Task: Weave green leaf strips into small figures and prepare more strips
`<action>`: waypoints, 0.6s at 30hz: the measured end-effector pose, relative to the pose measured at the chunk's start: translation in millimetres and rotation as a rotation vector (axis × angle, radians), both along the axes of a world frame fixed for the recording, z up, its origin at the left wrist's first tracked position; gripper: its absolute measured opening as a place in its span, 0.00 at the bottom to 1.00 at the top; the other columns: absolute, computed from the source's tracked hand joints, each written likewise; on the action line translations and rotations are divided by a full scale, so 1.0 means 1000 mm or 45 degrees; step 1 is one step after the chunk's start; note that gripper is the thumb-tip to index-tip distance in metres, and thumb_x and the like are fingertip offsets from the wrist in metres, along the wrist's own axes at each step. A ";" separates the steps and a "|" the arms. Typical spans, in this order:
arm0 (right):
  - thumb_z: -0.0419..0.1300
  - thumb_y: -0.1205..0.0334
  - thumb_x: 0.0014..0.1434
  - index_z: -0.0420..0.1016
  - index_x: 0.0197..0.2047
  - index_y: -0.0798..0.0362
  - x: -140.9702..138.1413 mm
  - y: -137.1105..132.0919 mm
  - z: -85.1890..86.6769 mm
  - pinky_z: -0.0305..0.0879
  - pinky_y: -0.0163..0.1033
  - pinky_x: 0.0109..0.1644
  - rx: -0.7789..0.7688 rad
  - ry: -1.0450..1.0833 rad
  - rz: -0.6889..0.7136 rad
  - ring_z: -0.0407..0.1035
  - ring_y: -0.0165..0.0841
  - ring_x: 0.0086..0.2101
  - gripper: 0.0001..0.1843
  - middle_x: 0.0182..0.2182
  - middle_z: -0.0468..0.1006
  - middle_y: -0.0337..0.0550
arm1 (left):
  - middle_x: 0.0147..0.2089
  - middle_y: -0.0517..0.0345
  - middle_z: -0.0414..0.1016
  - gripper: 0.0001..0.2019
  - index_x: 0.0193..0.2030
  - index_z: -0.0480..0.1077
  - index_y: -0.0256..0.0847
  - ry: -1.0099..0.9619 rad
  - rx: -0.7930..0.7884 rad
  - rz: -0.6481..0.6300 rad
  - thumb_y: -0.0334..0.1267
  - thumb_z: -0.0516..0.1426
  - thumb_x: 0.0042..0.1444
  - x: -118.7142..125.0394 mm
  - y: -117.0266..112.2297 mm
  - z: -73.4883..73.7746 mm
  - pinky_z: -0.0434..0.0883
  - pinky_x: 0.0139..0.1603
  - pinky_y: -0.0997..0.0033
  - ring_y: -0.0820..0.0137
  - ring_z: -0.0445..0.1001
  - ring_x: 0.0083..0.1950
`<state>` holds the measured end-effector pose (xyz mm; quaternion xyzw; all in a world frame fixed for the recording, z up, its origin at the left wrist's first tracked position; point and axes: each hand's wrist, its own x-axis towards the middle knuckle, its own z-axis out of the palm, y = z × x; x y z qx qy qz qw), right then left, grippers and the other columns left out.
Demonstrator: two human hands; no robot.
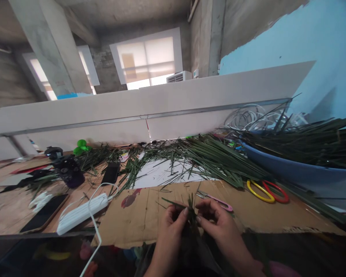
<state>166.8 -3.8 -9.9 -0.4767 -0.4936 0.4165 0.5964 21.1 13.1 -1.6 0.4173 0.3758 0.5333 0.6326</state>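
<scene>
Close to my body, at the front edge of a cardboard sheet (150,215), both hands meet around a small bundle of green leaf strips (192,209). My left hand (173,225) pinches the strips between thumb and fingers. From the other side, my right hand (216,223) has its thumb and fingertips closed on the same bundle. Strip ends stick up and out to the left; the lower part is dark and blurred. Just beyond my right hand lie small pink-handled snips (223,204). Further right are scissors with one yellow and one red handle loop (261,192).
Long green leaves (216,157) are heaped behind the cardboard, with cut scraps over white paper (152,173). A blue basin (291,169) full of leaves stands right. On the left are a white power strip (82,215) with its cord, phones (44,213) and a dark bottle (67,169).
</scene>
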 end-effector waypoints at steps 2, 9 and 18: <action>0.67 0.58 0.48 0.76 0.36 0.52 0.000 0.000 0.000 0.69 0.42 0.39 -0.010 0.015 0.023 0.74 0.40 0.34 0.11 0.32 0.80 0.43 | 0.33 0.54 0.78 0.23 0.34 0.77 0.36 0.018 0.028 0.008 0.54 0.72 0.41 -0.001 -0.001 -0.002 0.71 0.41 0.68 0.65 0.75 0.36; 0.67 0.55 0.45 0.79 0.29 0.55 -0.001 0.002 -0.002 0.65 0.39 0.31 -0.117 0.051 -0.002 0.70 0.37 0.27 0.12 0.25 0.79 0.42 | 0.34 0.56 0.77 0.21 0.36 0.76 0.38 0.056 0.076 0.060 0.54 0.70 0.45 -0.003 -0.001 -0.010 0.70 0.43 0.69 0.65 0.74 0.38; 0.71 0.56 0.43 0.77 0.28 0.54 -0.006 0.002 -0.006 0.63 0.35 0.29 -0.141 0.294 -0.016 0.67 0.32 0.24 0.13 0.22 0.76 0.38 | 0.34 0.52 0.78 0.20 0.34 0.77 0.37 0.183 0.161 0.123 0.53 0.69 0.46 -0.002 -0.002 -0.011 0.70 0.43 0.68 0.62 0.75 0.39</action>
